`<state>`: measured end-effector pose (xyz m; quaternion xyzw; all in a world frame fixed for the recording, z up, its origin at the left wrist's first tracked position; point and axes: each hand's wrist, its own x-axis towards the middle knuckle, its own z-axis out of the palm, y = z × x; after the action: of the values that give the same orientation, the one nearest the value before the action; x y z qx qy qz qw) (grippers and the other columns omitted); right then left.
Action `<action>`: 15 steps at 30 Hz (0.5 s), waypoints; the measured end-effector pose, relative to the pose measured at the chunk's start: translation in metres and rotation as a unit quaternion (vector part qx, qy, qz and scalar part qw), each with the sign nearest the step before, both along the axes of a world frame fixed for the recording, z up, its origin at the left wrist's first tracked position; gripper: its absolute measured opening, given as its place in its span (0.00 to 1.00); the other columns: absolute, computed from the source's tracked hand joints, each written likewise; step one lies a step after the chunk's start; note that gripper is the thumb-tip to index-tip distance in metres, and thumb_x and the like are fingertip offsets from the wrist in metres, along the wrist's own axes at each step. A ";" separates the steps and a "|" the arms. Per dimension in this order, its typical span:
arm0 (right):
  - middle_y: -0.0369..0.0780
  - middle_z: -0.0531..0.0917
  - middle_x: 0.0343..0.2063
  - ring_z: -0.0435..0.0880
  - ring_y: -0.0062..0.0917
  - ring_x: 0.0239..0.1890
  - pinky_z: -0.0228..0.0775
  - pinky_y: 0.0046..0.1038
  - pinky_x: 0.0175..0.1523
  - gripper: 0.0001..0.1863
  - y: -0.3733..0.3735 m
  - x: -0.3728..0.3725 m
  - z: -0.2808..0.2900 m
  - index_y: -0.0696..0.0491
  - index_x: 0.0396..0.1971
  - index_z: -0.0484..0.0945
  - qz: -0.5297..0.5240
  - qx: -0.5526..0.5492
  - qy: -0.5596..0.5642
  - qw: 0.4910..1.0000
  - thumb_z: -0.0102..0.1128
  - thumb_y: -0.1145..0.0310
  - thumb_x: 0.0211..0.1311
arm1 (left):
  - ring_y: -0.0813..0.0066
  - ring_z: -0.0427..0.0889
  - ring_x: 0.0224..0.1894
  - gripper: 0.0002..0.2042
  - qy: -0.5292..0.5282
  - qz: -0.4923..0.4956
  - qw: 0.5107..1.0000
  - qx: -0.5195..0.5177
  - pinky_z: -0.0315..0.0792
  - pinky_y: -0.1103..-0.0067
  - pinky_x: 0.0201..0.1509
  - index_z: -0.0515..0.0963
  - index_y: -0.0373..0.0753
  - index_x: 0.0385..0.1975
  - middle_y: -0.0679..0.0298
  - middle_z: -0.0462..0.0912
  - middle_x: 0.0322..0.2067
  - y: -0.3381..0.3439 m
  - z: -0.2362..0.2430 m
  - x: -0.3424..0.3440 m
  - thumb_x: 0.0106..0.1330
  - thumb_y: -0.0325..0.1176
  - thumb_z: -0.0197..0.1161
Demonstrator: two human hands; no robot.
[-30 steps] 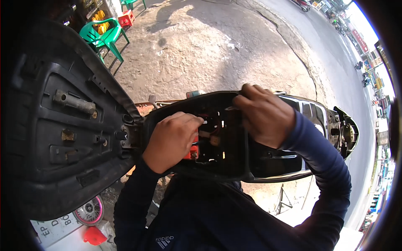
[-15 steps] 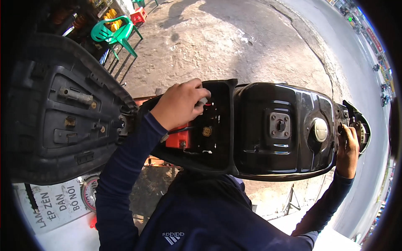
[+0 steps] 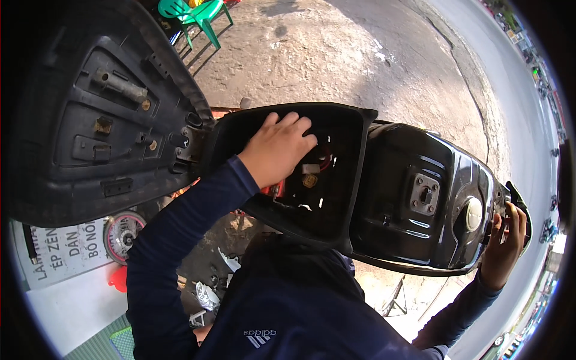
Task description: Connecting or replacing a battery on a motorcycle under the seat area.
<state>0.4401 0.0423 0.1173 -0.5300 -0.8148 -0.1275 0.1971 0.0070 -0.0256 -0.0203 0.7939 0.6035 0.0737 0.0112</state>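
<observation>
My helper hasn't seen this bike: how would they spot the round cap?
Find the black tank, right of the open bin. Near the tank's right end, just left of the person's right hand, sits the cap: round and pale, unlike the square, bolted metal plate.

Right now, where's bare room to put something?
The ground is bare between the green chair and grey road. The black tank has a curved bare patch between compartment and metal plate. The compartment is crowded around the left hand and red box.
</observation>
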 end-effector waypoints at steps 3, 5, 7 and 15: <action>0.47 0.79 0.42 0.80 0.39 0.44 0.73 0.37 0.50 0.18 -0.004 -0.091 0.019 0.61 0.47 0.79 0.187 -0.099 0.008 0.977 0.64 0.80 0.55 | 0.63 0.75 0.49 0.11 -0.037 0.049 0.998 0.029 0.69 0.68 0.49 0.81 0.40 0.36 0.62 0.75 0.42 -0.004 0.000 -0.006 0.51 0.26 0.67; 0.45 0.78 0.38 0.80 0.38 0.39 0.73 0.37 0.46 0.17 -0.002 -0.146 0.025 0.60 0.43 0.79 0.372 -0.182 -0.072 0.907 0.66 0.77 0.50 | 0.58 0.79 0.41 0.05 -0.106 0.105 0.987 0.060 0.74 0.64 0.44 0.80 0.37 0.29 0.59 0.77 0.36 -0.007 0.001 -0.012 0.52 0.25 0.64; 0.43 0.79 0.36 0.80 0.38 0.36 0.73 0.38 0.45 0.15 0.004 -0.199 0.018 0.58 0.40 0.79 0.500 -0.248 -0.139 0.818 0.67 0.73 0.50 | 0.56 0.80 0.39 0.04 -0.114 0.148 0.981 0.056 0.74 0.63 0.43 0.80 0.36 0.28 0.57 0.77 0.34 -0.017 0.005 -0.033 0.52 0.24 0.63; 0.47 0.81 0.40 0.85 0.45 0.41 0.78 0.43 0.45 0.16 0.016 -0.319 -0.097 0.54 0.48 0.78 0.505 -0.357 -0.357 0.700 0.57 0.71 0.58 | 0.52 0.80 0.41 0.08 -0.222 0.171 0.957 0.070 0.75 0.65 0.47 0.81 0.32 0.37 0.54 0.79 0.36 -0.078 0.016 -0.040 0.58 0.24 0.62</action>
<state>0.1208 0.0585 0.0204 0.0158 -0.9541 0.1117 -0.2773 -0.0331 -0.1040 -0.0047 0.6414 0.7058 0.2907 0.0766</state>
